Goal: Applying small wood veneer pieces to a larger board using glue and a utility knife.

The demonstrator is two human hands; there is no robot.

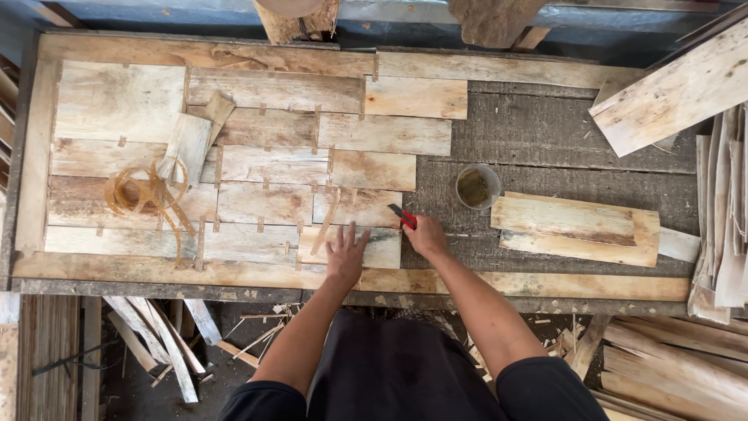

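On the bench [545, 132], the left hand [347, 253] lies spread on a veneer sheet [374, 248]; the right hand [425, 234] pinches a red-handled cutter [403, 216], its blade hidden. A cup [477, 187] stands nearby.

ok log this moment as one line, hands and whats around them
left hand: flat on veneer sheet | right hand: holding red cutter at sheet edge | cup: right of sheets | tape roll: far left

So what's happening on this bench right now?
A person stands at a workbench covered in thin wood veneer pieces laid edge to edge. The left hand presses flat on one sheet near the front edge, while the right hand holds a red-handled tool at that sheet's edge. A small cup sits nearby.
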